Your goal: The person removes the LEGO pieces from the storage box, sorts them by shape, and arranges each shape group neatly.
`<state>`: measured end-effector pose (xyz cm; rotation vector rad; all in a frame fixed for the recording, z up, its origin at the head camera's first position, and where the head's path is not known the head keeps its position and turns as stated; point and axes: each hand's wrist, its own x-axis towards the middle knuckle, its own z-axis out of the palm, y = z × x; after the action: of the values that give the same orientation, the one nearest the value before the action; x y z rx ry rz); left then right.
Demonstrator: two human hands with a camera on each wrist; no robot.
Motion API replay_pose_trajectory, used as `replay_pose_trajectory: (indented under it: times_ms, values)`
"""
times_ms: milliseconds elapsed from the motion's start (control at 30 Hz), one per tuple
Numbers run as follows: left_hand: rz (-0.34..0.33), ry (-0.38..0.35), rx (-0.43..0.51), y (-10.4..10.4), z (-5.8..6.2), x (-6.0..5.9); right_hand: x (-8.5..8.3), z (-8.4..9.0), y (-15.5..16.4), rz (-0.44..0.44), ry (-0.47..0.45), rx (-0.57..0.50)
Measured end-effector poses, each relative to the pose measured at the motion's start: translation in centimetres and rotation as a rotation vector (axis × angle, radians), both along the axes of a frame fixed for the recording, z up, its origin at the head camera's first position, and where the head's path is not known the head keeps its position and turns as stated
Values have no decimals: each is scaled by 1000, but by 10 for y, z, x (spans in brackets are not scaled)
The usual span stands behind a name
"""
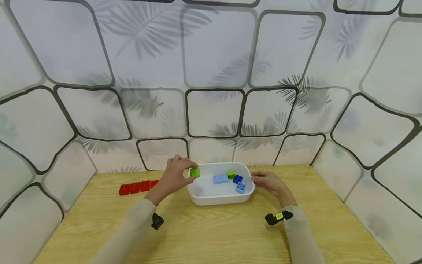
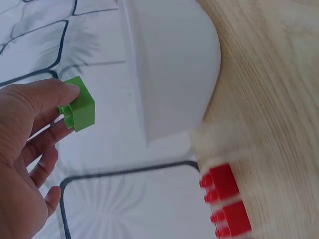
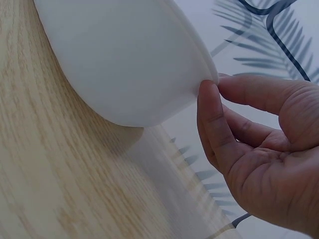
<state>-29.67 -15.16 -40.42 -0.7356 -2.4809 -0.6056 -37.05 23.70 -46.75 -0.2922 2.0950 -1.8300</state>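
Note:
My left hand (image 1: 176, 175) pinches a lime-green toy building brick (image 1: 195, 172) above the left end of a white plastic tray (image 1: 217, 200). In the left wrist view the thumb presses one face of the green brick (image 2: 83, 110), with its studs toward the fingers. My right hand (image 1: 269, 182) holds the tray's right end, and the right wrist view has thumb and fingers pinching the rim of the tray (image 3: 129, 59). Inside the tray lie a light blue long brick (image 1: 220, 179), a green brick (image 1: 230, 173), a dark blue brick (image 1: 237, 179) and a light blue square brick (image 1: 240, 188).
Several red bricks (image 1: 134, 187) form a row on the wooden table (image 1: 211, 234) left of the tray, partly hidden behind the left hand and arm. A patterned wall covering (image 1: 215, 113) rises behind the table and along both sides.

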Motion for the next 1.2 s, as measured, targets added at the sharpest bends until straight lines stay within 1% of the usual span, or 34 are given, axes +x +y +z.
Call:
replay_pose_trajectory:
  times_ms: [133,267,433,533,667,833,967,1067,1200]
  values:
    - [26,3,27,-25,1,10,1,-2,0,-6,6,-2]
    - [59,-11,20,-54,-2,22,4,-3,-1,0,-2,-5]
    - [111,-4,-65,-85,-8,36,6,-3,-2,4,-6,5]
    - [139,17,-116,-100,-11,41,5,-4,-1,6,2,3]
    - [163,24,-149,-115,-11,46,0,-3,0,3,15,7]
    - [195,-2,-169,-130,-9,50,-3,2,-1,-12,25,15]
    - [223,-55,-186,-143,-9,58,-3,2,-1,-7,15,10]
    - [252,-112,-195,-153,-10,64,-2,1,0,-9,9,8]
    - [290,-166,-209,-168,-17,71,1,-2,0,-2,8,4]
